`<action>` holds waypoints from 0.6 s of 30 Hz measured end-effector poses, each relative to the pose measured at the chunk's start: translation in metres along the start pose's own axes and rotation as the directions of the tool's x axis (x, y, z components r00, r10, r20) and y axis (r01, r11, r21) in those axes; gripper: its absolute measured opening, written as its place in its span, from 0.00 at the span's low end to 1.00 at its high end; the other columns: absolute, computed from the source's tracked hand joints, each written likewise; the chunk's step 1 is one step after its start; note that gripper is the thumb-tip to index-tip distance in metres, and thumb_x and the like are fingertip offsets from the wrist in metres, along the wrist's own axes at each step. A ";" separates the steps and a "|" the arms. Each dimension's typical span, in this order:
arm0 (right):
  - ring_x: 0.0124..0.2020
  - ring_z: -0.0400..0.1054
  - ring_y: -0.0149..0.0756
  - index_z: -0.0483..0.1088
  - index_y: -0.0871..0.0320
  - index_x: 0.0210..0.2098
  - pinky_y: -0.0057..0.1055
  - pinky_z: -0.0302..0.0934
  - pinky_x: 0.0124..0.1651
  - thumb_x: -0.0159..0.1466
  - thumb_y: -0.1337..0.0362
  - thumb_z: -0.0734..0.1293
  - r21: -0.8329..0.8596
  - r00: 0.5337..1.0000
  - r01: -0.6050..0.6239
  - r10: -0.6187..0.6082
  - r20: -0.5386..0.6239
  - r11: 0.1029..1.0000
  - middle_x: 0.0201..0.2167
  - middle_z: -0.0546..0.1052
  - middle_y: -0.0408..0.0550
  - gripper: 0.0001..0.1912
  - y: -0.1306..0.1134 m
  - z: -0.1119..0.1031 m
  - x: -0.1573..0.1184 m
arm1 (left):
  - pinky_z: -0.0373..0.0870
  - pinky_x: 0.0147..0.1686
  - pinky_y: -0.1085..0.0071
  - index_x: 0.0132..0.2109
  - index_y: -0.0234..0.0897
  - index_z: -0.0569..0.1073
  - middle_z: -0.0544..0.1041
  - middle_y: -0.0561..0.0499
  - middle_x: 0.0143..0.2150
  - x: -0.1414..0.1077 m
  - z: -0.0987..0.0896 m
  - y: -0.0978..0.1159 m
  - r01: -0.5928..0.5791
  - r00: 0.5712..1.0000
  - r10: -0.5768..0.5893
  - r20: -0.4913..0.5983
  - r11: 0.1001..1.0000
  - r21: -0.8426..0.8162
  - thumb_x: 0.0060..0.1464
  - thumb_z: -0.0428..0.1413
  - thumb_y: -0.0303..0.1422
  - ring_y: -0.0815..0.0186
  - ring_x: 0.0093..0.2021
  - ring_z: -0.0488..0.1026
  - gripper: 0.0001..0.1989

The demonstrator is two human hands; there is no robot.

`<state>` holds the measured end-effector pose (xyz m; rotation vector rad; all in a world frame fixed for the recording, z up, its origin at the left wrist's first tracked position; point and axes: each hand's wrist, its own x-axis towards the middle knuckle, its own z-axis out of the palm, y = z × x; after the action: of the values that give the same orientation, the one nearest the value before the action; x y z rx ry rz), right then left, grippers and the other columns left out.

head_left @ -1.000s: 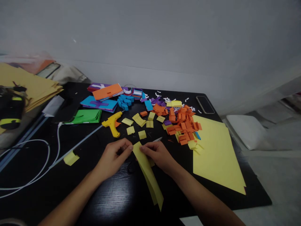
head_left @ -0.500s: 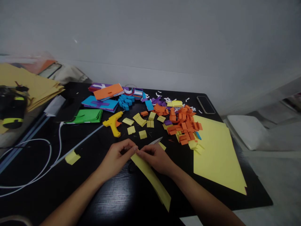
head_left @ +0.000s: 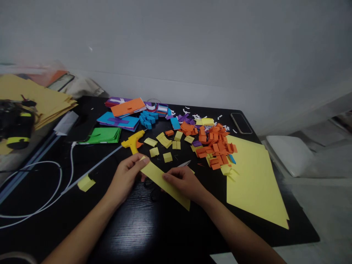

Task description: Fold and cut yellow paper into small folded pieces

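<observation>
A long yellow paper strip [head_left: 165, 183] slants between my two hands above the black table. My left hand [head_left: 127, 176] pinches its upper left end, thumb on top. Farther along the strip, my right hand [head_left: 186, 183] grips its upper edge between thumb and fingers. Scissors [head_left: 184, 163] lie behind the strip, partly hidden by my right hand, with dark handles showing under the paper. A yellow glue gun [head_left: 133, 141] rests just beyond my left hand. Small folded yellow pieces [head_left: 167, 157] are scattered past the strip.
Folded orange pieces [head_left: 217, 145] form a pile beside large yellow sheets [head_left: 254, 179] at the right. A phone [head_left: 241, 123] lies at the back right. Green [head_left: 106, 135], blue and orange folded papers stand back left. A white cable [head_left: 72, 165] curls at the left.
My left hand has moved left with the strip's end. My right hand now holds the strip farther along, and its lower end has risen. The strip looks flatter and turned more sideways.
</observation>
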<state>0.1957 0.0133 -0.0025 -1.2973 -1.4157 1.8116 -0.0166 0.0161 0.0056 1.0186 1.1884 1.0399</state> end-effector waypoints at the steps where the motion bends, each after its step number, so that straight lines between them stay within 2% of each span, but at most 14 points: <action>1: 0.27 0.72 0.36 0.79 0.60 0.29 0.30 0.61 0.30 0.61 0.46 0.71 0.004 1.000 0.002 -0.002 -0.005 1.000 0.27 0.81 0.48 0.21 0.001 0.001 0.000 | 0.62 0.22 0.76 0.34 0.35 0.76 0.70 0.57 0.22 -0.001 0.004 -0.003 0.018 0.999 -0.018 0.030 1.000 -0.008 0.60 0.61 0.43 0.72 0.21 0.64 0.15; 4: 0.27 0.72 0.36 0.79 0.59 0.30 0.30 0.61 0.30 0.61 0.46 0.72 0.018 1.000 0.009 -0.008 -0.020 1.000 0.27 0.81 0.47 0.21 0.002 0.003 0.001 | 0.63 0.20 0.75 0.34 0.34 0.77 0.73 0.55 0.22 -0.003 0.014 -0.008 0.074 0.996 -0.075 0.057 0.997 0.035 0.56 0.64 0.43 0.70 0.20 0.66 0.15; 7: 0.27 0.73 0.36 0.79 0.59 0.30 0.30 0.62 0.30 0.61 0.46 0.72 0.036 1.000 0.006 -0.006 -0.014 0.999 0.27 0.82 0.46 0.21 0.002 0.003 0.001 | 0.61 0.19 0.76 0.25 0.33 0.75 0.71 0.55 0.19 -0.004 0.018 -0.008 0.075 0.996 -0.080 0.048 0.991 0.111 0.55 0.64 0.43 0.72 0.18 0.65 0.18; 10: 0.28 0.74 0.36 0.78 0.59 0.30 0.30 0.64 0.31 0.61 0.45 0.72 0.061 1.000 -0.007 0.007 -0.001 0.998 0.26 0.82 0.46 0.21 0.001 0.002 0.000 | 0.60 0.19 0.76 0.24 0.34 0.73 0.70 0.56 0.17 -0.004 0.014 -0.004 0.048 0.999 -0.047 -0.012 0.989 0.141 0.54 0.65 0.41 0.72 0.17 0.64 0.18; 15: 0.26 0.75 0.36 0.78 0.60 0.31 0.29 0.65 0.29 0.59 0.43 0.74 0.166 0.998 -0.055 0.050 0.034 0.985 0.25 0.82 0.47 0.23 0.003 -0.001 0.002 | 0.60 0.20 0.75 0.19 0.35 0.69 0.68 0.56 0.14 0.001 -0.002 0.000 0.016 0.980 0.026 -0.197 0.978 0.210 0.55 0.65 0.41 0.72 0.17 0.64 0.22; 18: 0.25 0.74 0.34 0.78 0.60 0.31 0.28 0.65 0.29 0.59 0.43 0.74 0.195 0.999 -0.051 0.046 0.029 0.980 0.25 0.81 0.47 0.24 0.005 -0.001 0.002 | 0.60 0.20 0.75 0.19 0.36 0.68 0.68 0.56 0.15 0.001 -0.001 -0.001 0.002 0.978 0.033 -0.206 0.986 0.169 0.57 0.63 0.41 0.72 0.17 0.64 0.23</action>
<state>0.1964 0.0137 -0.0075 -1.2219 -1.1930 1.9501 -0.0178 0.0170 0.0046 1.0702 1.4621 1.0927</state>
